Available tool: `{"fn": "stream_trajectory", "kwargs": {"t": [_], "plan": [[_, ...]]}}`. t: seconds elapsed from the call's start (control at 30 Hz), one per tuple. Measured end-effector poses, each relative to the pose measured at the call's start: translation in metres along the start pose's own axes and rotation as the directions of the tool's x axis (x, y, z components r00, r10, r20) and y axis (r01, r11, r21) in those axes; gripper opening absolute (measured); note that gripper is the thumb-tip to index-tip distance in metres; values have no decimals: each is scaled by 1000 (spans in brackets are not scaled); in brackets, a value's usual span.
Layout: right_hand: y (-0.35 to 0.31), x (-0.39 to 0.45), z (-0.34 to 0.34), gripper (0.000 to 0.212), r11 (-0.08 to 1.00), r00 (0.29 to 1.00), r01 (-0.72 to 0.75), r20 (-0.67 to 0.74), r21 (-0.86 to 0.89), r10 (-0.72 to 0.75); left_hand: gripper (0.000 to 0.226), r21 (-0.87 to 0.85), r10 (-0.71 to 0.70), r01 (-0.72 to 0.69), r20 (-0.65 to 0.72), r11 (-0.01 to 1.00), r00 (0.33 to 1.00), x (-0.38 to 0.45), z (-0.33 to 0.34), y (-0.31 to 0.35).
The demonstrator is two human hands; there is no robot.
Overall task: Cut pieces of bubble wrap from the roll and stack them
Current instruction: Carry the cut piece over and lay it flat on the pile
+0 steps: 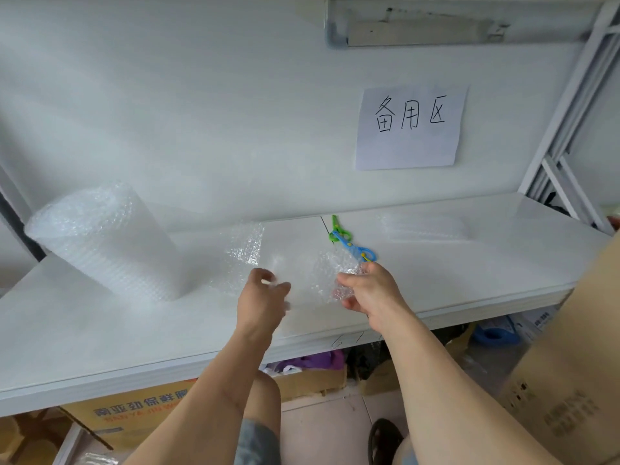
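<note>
A roll of bubble wrap (97,239) lies on the white table (100,323) at the left, its loose end (245,246) spread toward the middle. My right hand (369,290) grips a crumpled cut piece of bubble wrap (335,273) just above the table. My left hand (265,293) is beside it with fingers curled, blurred, pinching the piece's left edge. Two pairs of scissors, one green (337,229) and one blue (355,248), lie just beyond my right hand. A flat stack of cut pieces (424,228) sits at the right rear.
A paper sign (409,127) hangs on the white back wall. A large cardboard box (570,364) stands at the right edge. Boxes and bags fill the space under the table. A metal rack frame (563,156) rises at the right.
</note>
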State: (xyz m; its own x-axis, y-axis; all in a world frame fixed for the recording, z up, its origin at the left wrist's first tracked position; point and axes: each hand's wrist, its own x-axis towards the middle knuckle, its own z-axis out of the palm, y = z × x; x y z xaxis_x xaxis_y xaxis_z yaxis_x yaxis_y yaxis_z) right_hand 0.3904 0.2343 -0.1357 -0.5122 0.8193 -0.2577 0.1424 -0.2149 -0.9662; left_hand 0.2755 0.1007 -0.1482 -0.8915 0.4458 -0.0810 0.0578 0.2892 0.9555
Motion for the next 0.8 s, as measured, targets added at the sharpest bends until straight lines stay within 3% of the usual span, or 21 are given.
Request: {"fn": "stream_trajectory", "kwargs": {"t": [0.07, 0.17, 0.4, 0.6, 0.8], "plan": [[-10, 5, -10, 46, 998, 998, 61, -28, 17, -61, 30, -152, 61, -59, 9, 987, 998, 1, 9, 14], [-21, 20, -30, 37, 988, 986, 147, -85, 40, -143, 37, -230, 127, -123, 3, 965, 992, 8, 31, 34], [-35, 88, -90, 27, 955, 918, 292, -296, 49, -265, 39, -316, 91, -55, 101, 947, 991, 55, 122, 74], [-47, 163, -160, 39, 926, 821, 278, -439, -254, -367, 45, -249, 141, -94, 177, 964, 974, 101, 226, 113], [-54, 225, -203, 43, 876, 788, 188, -464, -445, -405, 50, -119, 185, -164, 203, 979, 961, 152, 299, 124]]}}
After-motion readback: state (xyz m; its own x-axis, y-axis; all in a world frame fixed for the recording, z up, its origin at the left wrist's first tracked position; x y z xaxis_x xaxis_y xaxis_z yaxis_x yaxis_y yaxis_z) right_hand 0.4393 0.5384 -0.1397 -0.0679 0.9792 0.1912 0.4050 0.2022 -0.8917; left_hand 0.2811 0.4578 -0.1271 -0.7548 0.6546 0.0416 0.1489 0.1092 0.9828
